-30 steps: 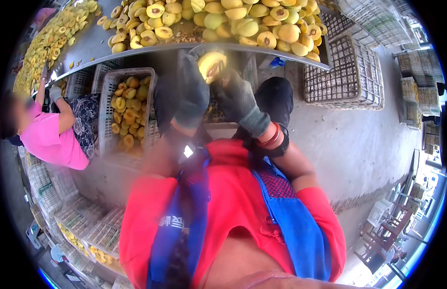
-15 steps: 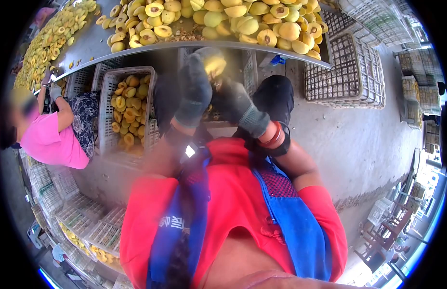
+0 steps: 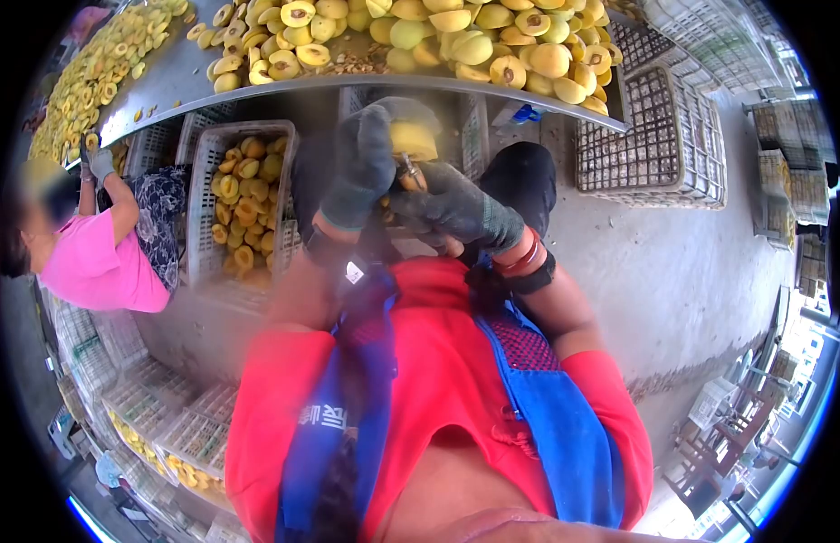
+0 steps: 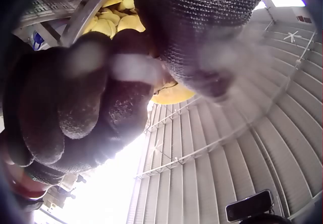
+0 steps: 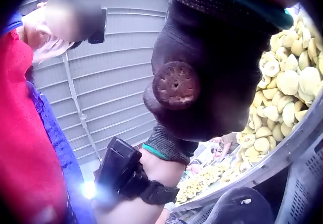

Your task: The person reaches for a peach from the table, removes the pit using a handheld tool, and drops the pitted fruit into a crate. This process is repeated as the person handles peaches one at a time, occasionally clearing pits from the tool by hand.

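1. At the far left of the head frame, we see a person in a pink top, gloved and turned toward the long metal table, which carries heaps of yellow fruit halves.
2. In the upper left, below the table's edge, we find a plastic crate with more fruit halves inside.
3. Near the upper centre, our left hand is closed round a yellow fruit piece — blurred, but beside the tool's metal end.
4. Just right of it, our right hand grips the tool, fingers wrapped round its handle; in the right wrist view we see the round brown handle end poking out.
5. In the upper right, we see a grid-sided crate on the grey floor.
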Available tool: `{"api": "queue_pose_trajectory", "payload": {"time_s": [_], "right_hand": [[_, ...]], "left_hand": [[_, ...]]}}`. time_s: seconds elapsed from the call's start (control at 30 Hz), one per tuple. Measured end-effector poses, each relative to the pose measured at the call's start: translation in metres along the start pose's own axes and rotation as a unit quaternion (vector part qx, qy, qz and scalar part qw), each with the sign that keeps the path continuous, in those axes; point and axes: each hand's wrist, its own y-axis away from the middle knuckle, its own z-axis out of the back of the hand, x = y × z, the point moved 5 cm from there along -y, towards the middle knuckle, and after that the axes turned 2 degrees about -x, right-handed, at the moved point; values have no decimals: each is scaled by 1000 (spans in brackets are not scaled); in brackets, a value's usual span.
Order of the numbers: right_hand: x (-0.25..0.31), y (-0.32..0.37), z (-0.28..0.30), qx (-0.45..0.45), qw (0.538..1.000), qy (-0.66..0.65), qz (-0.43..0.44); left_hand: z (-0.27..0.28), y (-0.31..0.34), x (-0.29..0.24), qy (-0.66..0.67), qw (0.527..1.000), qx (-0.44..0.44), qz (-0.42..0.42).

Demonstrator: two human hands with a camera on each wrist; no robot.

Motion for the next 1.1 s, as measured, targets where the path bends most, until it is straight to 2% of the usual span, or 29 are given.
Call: {"api": "queue_pose_trajectory", "payload": {"time_s": [0.07,0.17,0.27,0.33,0.37,0.43,0.47,0.53,0.57,0.67,0.7,0.73,0.77,0.8,0.83,0.87,0.9,0.93,1.0,1.07,1.1], "right_hand": [[-5,-3,5,-15,999,41,-10],[8,-4,-1,-62,988,135,34],[-8,-9,8,-4,998,66,7],[-1,3,0,50,993,-75,-82],[1,7,-5,76,978,-144,-128],[4,2,-3,61,991,-92,-80],[5,-1,-3,54,995,-66,-55],[5,-5,-3,21,997,32,-65],[5,-7,-3,5,994,83,-69],[-4,-16,2,-37,980,191,30],[-7,-17,6,-74,977,189,62],[-11,-18,9,-112,972,186,95],[-22,-24,20,-118,969,196,90],[-34,-29,31,-124,967,205,84],[-46,-35,42,-130,965,215,78],[-57,-37,51,-138,980,138,-27],[-69,-37,56,-145,979,60,-129],[-80,-42,58,-218,969,-51,-106],[-61,-40,53,-212,973,-57,-77],[-55,-41,50,-213,973,-54,-64],[-55,-43,52,-219,972,-46,-64]], "left_hand": [[-1,-1,-2,-13,999,9,-35],[-2,-5,-6,-70,992,25,-100],[-2,-5,-6,-103,984,75,-125],[-4,-2,-8,-110,976,116,-147],[-2,-4,-1,-66,989,97,-85],[5,-4,13,22,998,53,39],[12,-4,10,-48,999,16,5],[25,-3,0,-186,979,-58,-65],[33,-2,-6,-252,958,-95,-99],[64,5,-17,-425,865,-193,-184],[86,9,-12,-412,867,-221,-175],[115,13,-1,-348,891,-255,-141],[142,19,9,-273,909,-297,-104],[186,21,48,3,934,-357,30],[210,22,47,-141,906,-398,16],[241,26,55,-327,860,-390,52],[259,24,61,-498,782,-366,84],[261,12,73,-544,771,-330,4],[247,-7,81,-624,727,-248,-146],[228,-38,95,-561,792,-213,-114],[222,-60,109,-573,800,-173,-33]]}}
